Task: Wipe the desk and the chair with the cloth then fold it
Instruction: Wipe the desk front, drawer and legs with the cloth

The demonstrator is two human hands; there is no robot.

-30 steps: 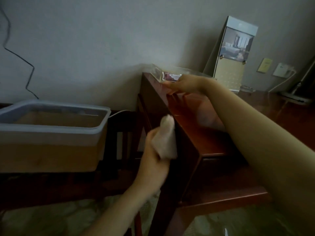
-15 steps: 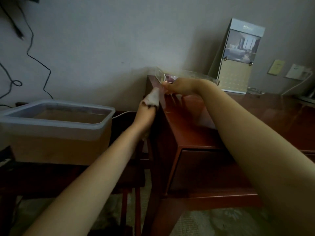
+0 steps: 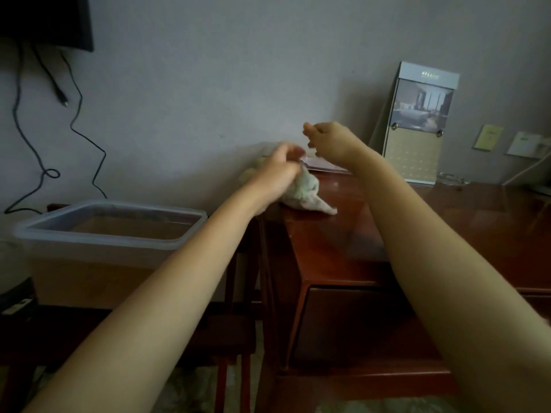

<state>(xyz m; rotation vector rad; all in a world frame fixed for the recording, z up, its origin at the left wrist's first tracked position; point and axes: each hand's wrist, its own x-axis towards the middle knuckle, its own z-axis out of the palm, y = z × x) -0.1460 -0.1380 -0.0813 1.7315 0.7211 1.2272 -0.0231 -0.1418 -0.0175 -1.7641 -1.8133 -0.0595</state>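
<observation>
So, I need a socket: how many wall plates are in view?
2: a yellowish plate right of the calendar, a white plate beside it at the frame edge; others may be hidden.

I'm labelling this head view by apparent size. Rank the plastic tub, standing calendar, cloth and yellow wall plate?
1. plastic tub, also nearest.
2. standing calendar.
3. cloth, partly hidden under the left hand, so its rank against the calendar is unsure.
4. yellow wall plate.
</observation>
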